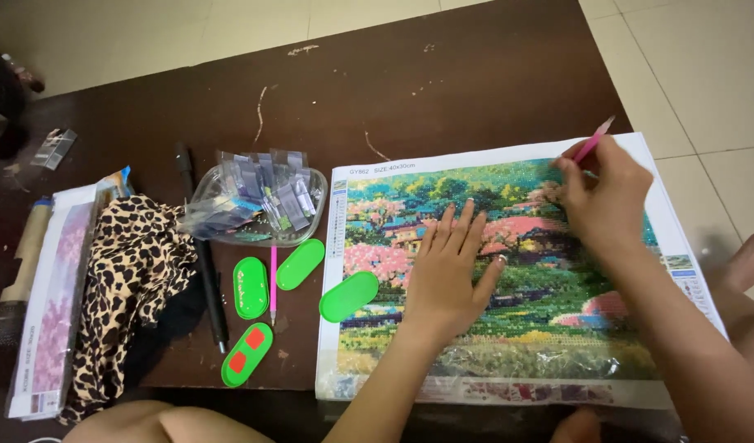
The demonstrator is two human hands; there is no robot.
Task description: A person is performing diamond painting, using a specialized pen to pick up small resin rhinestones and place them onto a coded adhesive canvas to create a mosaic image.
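Two hands on canvas [508, 271], dark brown table [443, 82], pale tiled floor [697, 66].

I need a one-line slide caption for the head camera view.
Left hand flat on a colourful diamond-painting canvas; right hand holds a pink pen near its top edge.

Soft, even indoor light falls on the dark table [443, 90], with pale glare on the floor tiles beyond it (edges bow slightly), hands casting faint shadows.
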